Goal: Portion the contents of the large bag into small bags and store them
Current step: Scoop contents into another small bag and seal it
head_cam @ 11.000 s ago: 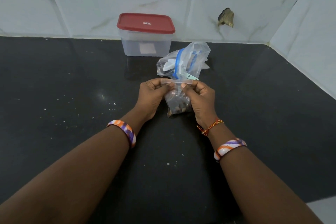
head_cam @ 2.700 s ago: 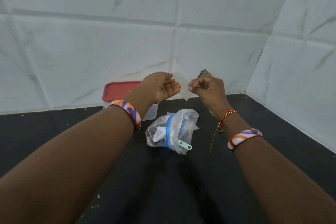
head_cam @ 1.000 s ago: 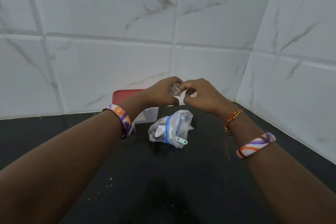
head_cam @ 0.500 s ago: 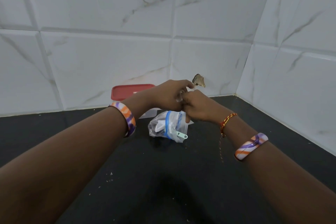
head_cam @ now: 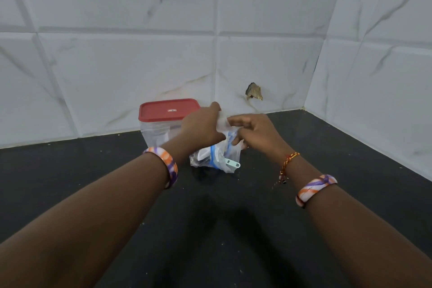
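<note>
A large clear bag (head_cam: 217, 159) with a blue zip strip and a pale slider lies on the black counter (head_cam: 93, 175), crumpled. Just above its far end, my left hand (head_cam: 201, 126) and my right hand (head_cam: 253, 132) meet, both pinching a small clear plastic bag (head_cam: 223, 123) between the fingertips. The small bag is blurred and mostly hidden by my fingers; I cannot tell what it holds. A clear container with a red lid (head_cam: 168, 110) stands shut behind my left hand, against the wall.
White marble tiles form the back wall and the right wall, which meet in a corner at the far right. A chipped hole (head_cam: 253, 94) marks the back wall. Small crumbs dot the counter.
Over the last second, both hands came down from in front of the wall to just above the large bag, still pinching the small bag. The view has tilted down a little.
</note>
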{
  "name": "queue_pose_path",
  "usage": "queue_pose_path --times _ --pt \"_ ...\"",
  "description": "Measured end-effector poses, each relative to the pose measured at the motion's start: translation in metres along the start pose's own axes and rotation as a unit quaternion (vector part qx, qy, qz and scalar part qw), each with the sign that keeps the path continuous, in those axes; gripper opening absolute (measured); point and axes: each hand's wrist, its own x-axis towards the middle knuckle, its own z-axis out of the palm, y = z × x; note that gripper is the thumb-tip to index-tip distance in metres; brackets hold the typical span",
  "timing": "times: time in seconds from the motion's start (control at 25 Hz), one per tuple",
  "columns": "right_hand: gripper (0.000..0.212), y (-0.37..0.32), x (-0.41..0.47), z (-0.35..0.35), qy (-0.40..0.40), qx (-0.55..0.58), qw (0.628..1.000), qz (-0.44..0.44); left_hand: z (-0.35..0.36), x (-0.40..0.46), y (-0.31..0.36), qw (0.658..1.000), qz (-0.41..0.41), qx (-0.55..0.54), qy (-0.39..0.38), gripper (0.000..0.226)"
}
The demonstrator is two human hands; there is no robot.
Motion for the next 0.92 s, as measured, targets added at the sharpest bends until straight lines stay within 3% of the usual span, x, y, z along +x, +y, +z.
queue_pose_path --times 0.08,0.16,0.24,0.44,0.56,0.68,0.92 --pt "0.026 0.026 -0.002 0.005 0.094 -0.035 0.993 0.069 0.02 -0.014 0.008 0.997 -0.069 -0.006 0.032 0.067" --pt "0.02 0.048 -0.011 0.017 0.039 -0.187 0.974 0.119 0.042 -0.025 0.013 0.995 -0.101 0.015 0.011 0.073" --pt "0.023 0.058 -0.021 0.037 -0.033 -0.244 0.957 0.155 0.057 -0.03 0.011 0.99 -0.142 0.005 -0.014 0.067" --pt "0.012 0.042 -0.021 0.055 0.05 -0.19 0.977 0.08 0.057 -0.026 -0.015 0.938 -0.285 -0.197 -0.006 0.052" --pt "0.017 0.02 -0.016 0.054 0.093 -0.235 0.967 0.02 0.057 -0.023 -0.038 0.91 -0.314 -0.269 0.028 0.046" --pt "0.023 0.007 -0.012 0.059 0.078 -0.298 0.951 -0.019 0.056 -0.023 -0.046 0.894 -0.334 -0.295 0.05 0.046" --pt "0.026 0.014 0.0 0.076 0.017 -0.28 0.958 0.067 0.05 -0.018 -0.034 0.864 -0.347 -0.353 0.093 0.047"
